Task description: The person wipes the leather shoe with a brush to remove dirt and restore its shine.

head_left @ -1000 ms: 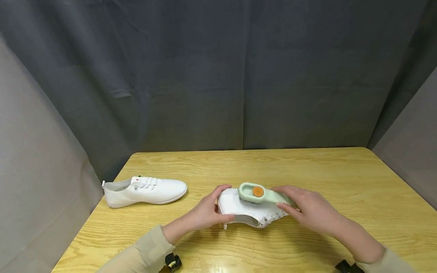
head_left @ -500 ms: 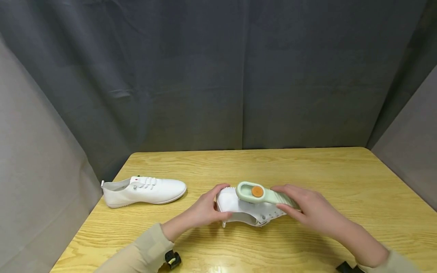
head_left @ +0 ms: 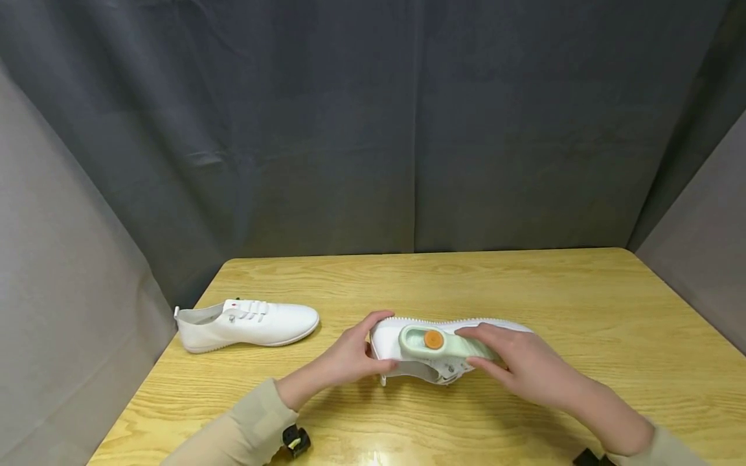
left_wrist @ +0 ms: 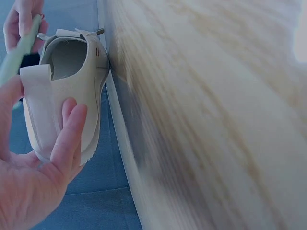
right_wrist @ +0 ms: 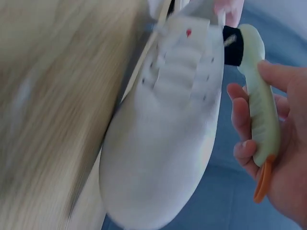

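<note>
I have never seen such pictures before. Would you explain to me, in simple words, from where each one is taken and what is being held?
There is no machine here: a person works with two bare hands. The wide picture comes from a camera on the head, looking forward and down. The two others come from a camera on each wrist, so the table looks tilted.

On the yellow wood-grain table, toward the left, stands a smooth white low-cut shoe. The left hand grips the heel of a second white shoe, turned on its side. The right hand holds a pale green brush with a round orange button and a black underside, against that shoe.
</note>
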Available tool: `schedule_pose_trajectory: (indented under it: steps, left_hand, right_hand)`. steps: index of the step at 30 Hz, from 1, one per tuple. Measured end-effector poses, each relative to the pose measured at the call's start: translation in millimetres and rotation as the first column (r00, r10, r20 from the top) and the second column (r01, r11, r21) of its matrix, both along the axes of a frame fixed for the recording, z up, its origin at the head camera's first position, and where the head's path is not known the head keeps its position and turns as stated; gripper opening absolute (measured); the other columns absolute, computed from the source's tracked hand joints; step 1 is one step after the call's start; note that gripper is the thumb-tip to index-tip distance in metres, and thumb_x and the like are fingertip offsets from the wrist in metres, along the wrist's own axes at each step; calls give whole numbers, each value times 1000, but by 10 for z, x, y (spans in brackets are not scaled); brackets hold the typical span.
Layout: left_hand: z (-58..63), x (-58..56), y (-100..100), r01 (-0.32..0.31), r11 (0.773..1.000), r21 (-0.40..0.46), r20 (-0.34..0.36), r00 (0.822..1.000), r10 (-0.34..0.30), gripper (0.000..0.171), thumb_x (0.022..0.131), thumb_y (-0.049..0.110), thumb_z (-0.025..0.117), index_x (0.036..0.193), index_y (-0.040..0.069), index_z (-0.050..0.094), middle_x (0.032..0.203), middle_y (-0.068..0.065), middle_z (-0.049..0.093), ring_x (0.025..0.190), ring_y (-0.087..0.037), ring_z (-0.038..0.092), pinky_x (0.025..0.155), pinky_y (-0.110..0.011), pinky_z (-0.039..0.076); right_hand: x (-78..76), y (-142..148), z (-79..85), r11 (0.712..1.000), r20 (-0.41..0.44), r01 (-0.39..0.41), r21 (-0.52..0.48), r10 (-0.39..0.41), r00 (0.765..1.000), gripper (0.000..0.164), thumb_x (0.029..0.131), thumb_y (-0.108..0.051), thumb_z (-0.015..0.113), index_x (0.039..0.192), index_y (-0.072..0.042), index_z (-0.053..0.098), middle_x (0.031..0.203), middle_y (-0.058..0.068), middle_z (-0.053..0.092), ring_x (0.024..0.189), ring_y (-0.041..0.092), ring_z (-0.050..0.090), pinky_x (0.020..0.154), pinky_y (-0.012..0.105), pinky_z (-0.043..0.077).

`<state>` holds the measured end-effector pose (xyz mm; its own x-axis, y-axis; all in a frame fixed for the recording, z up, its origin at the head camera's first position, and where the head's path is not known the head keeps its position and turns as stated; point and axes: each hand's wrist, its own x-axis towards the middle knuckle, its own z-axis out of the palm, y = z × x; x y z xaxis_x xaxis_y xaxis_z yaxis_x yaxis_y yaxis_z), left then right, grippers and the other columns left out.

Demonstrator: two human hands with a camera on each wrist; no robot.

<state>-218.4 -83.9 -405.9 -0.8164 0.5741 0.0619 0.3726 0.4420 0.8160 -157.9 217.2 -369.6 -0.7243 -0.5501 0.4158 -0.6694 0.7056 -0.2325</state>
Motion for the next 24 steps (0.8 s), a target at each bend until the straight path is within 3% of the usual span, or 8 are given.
schedule_pose_trajectory:
  steps: [5, 9, 13, 17, 21, 24]
  left_hand:
    - [10, -1, -6, -3, 1000, -12, -19, 1000, 3, 77, 80, 19, 79, 145, 11, 38, 119, -8, 56, 64, -10, 53, 59, -25, 47]
    - [-1, 5, -11, -15, 1000, -15, -19, 1000, 14, 77, 80, 21, 79, 145, 13, 39, 112, -7, 58, 63, -10, 52, 57, -25, 47]
    - [-22, 0, -12, -31, 999, -25, -19, 999, 30, 79, 80, 22, 79, 147, 13, 38, 110, -5, 57, 60, -10, 52, 55, -25, 46]
    - [-18, 1, -8, -33, 999, -18, -19, 999, 33, 80, 79, 20, 79, 147, 11, 37, 116, -7, 56, 62, -10, 52, 57, -25, 46]
    - [-7, 8, 0, -28, 1000, -3, -15, 1000, 28, 81, 79, 18, 78, 147, 8, 37, 123, -9, 54, 65, -12, 53, 59, -25, 47]
    - [-6, 13, 1, -27, 1000, -5, -13, 1000, 27, 81, 79, 17, 78, 148, 8, 36, 126, -10, 53, 65, -13, 53, 60, -25, 47]
  right_hand:
    - [-109, 156, 88, 985, 120, 170, -1, -169, 978, 38, 95, -27, 65, 129, -11, 59, 118, 6, 65, 92, 19, 65, 70, 41, 51]
    - [-131, 221, 126, 975, 143, 220, -15, -215, 966, 40, 95, -28, 64, 130, -9, 58, 121, 10, 64, 97, 26, 64, 73, 46, 51]
    - [-63, 188, 136, 985, 92, 172, -29, -168, 981, 37, 93, -24, 68, 127, -11, 60, 117, 3, 65, 95, 18, 64, 73, 41, 52]
    - [31, 93, 136, 997, 3, 64, -34, -64, 998, 38, 89, -20, 72, 125, -16, 61, 112, -5, 66, 89, 6, 60, 69, 33, 51]
    - [99, 2, 92, 998, -68, -54, -17, 53, 996, 39, 85, -18, 76, 121, -19, 62, 109, -8, 66, 86, 2, 58, 67, 29, 50]
    - [111, -23, 46, 997, -82, -79, 5, 79, 993, 37, 84, -21, 77, 118, -20, 63, 107, -9, 66, 86, 2, 57, 68, 29, 50]
